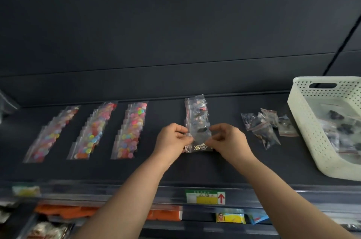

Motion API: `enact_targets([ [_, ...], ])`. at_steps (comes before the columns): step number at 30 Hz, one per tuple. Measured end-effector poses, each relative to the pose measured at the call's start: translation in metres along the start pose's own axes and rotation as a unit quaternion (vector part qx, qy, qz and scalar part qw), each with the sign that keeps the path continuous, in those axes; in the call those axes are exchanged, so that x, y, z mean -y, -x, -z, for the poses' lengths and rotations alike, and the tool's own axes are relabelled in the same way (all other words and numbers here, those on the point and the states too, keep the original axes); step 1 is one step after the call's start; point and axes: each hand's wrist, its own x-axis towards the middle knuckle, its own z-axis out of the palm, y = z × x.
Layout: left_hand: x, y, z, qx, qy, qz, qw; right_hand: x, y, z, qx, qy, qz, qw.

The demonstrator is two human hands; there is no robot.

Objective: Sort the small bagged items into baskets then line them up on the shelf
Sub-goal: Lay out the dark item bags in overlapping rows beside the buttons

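Pinching a clear zip bag (pixel 200 136) by its side edges, left hand (pixel 173 138) at 9, right hand (pixel 229 139) at 3. Sitting at the 6 end of the dark-bits row (pixel 196 113), lined up 6 to 12. Off at 3, nearer right hand: loose bags (pixel 263 131).

Left of the one white basket (pixel 304 121) lie one loose bag heap (pixel 267 129), one dark-bag row (pixel 197 113) and three colourful-bag rows (pixel 132 131).
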Motion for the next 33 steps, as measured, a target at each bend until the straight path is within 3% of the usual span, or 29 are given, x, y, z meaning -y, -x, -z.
enact_targets([
  [5, -0.002, -0.012, -0.005, -0.054, -0.111, -0.053, 0.991, 0.011, -0.005, -0.011, -0.094, 0.119, 0.036, 0.988],
  [9, 0.0, -0.013, -0.002, -0.05, -0.161, -0.091, 0.981, 0.005, -0.001, -0.012, -0.102, 0.216, 0.102, 0.966],
  [14, 0.002, -0.016, 0.003, -0.003, -0.218, -0.107, 0.97, -0.001, -0.003, -0.015, -0.06, 0.202, 0.113, 0.971],
  [18, -0.007, -0.031, 0.01, -0.048, -0.187, -0.094, 0.977, 0.003, -0.011, -0.017, -0.088, 0.155, 0.09, 0.98],
  [23, -0.009, -0.047, 0.006, -0.017, -0.175, -0.074, 0.982, 0.011, -0.024, -0.016, -0.071, 0.152, 0.047, 0.985],
  [31, -0.01, -0.05, 0.005, 0.019, -0.148, -0.088, 0.985, 0.012, -0.026, -0.016, -0.053, 0.166, 0.057, 0.983],
  [33, -0.014, -0.05, 0.009, -0.018, -0.177, -0.092, 0.98, 0.013, -0.025, -0.012, -0.058, 0.169, 0.061, 0.982],
])
